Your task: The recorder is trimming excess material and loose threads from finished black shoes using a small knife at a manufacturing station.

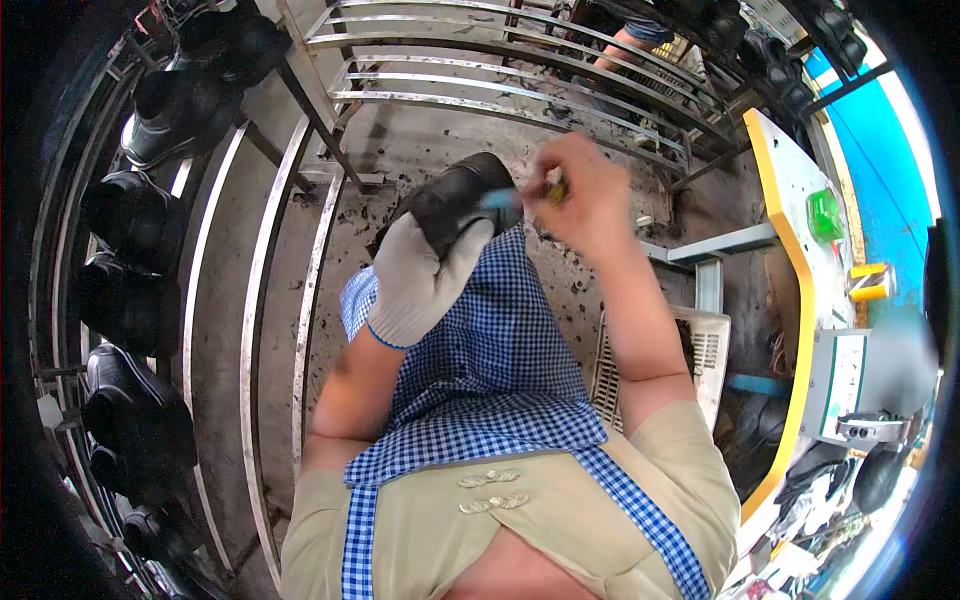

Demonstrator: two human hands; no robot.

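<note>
A black shoe [462,195] is held up in front of the blue-and-white checked apron [500,340]. My left hand [422,280], in a whitish knit glove with a blue cuff edge, is closed around it from below and the left. My bare right hand [592,200] is raised just right of the shoe, fingers curled in a grip. A small tool with a light-blue end [499,199] sticks out from those fingers and reaches the shoe's side. Motion blurs it, so its exact kind does not show. Something yellowish also shows between the fingers.
Metal racks with several black shoes [135,300] stand at the left; bare rails [430,98] run across the far side. At right are a yellow-edged worktable [790,250], a green container [825,215], a grey machine [835,385] and a white plastic crate [710,350]. Scraps litter the floor. Another person's arm [622,45] shows beyond.
</note>
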